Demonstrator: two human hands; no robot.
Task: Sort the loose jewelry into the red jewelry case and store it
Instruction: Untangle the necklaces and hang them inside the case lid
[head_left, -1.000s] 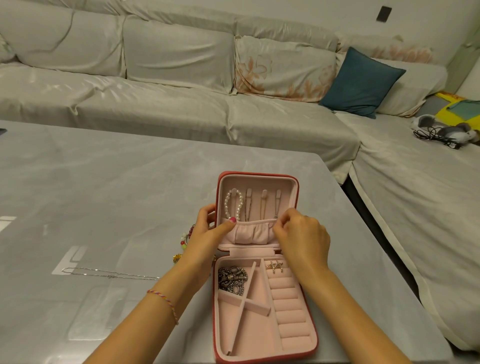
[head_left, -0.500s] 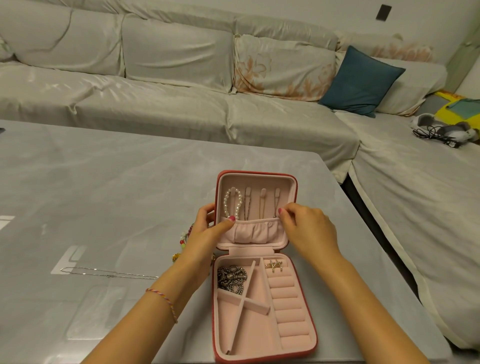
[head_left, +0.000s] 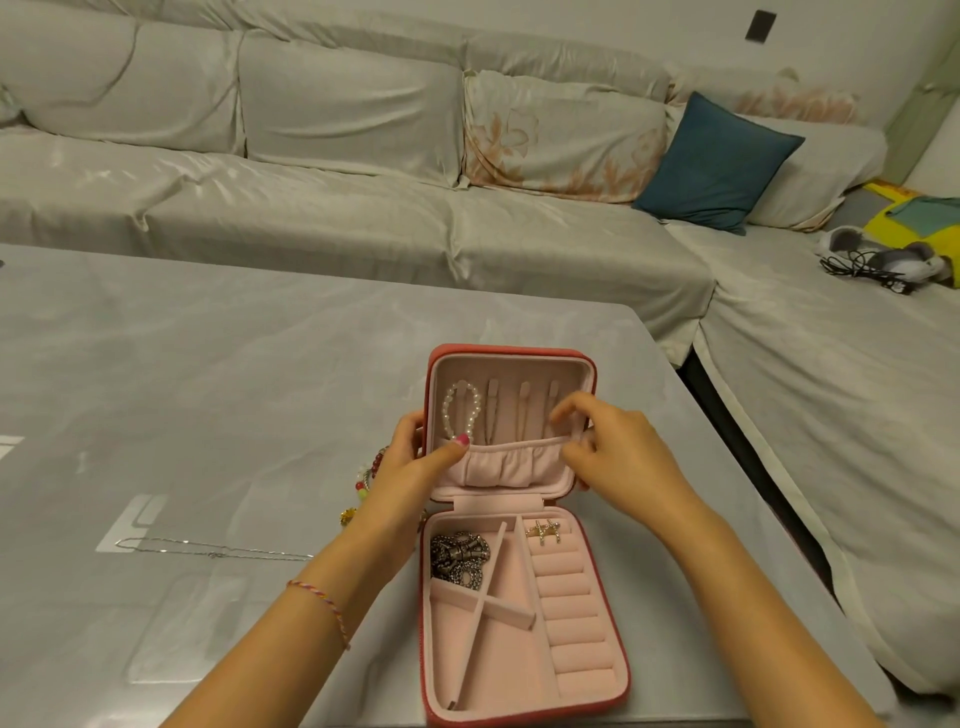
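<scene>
The red jewelry case (head_left: 613, 675) lies open on the grey table, its pink lid raised. A pearl bracelet (head_left: 461, 410) hangs on the lid's left hook above a gathered pocket (head_left: 511, 465). My left hand (head_left: 410, 467) grips the lid's left edge, thumb on the pocket rim. My right hand (head_left: 613, 452) pinches the pocket's elastic rim at the lid's right side. In the base, a dark metal chain (head_left: 460, 558) fills the upper left compartment and a gold ring (head_left: 543, 531) sits in the ring rolls. A thin silver necklace (head_left: 208, 548) and a beaded bracelet (head_left: 369, 475) lie loose on the table to the left.
The table's right edge (head_left: 753, 467) runs close to the case. A covered grey sofa (head_left: 363, 197) wraps behind and to the right, with a teal cushion (head_left: 717, 161). Cables and small items (head_left: 878, 262) lie on the far right of the sofa.
My right hand has slid from the middle of the pocket to the lid's right edge and now pinches the elastic rim. The left hand stays on the lid.
</scene>
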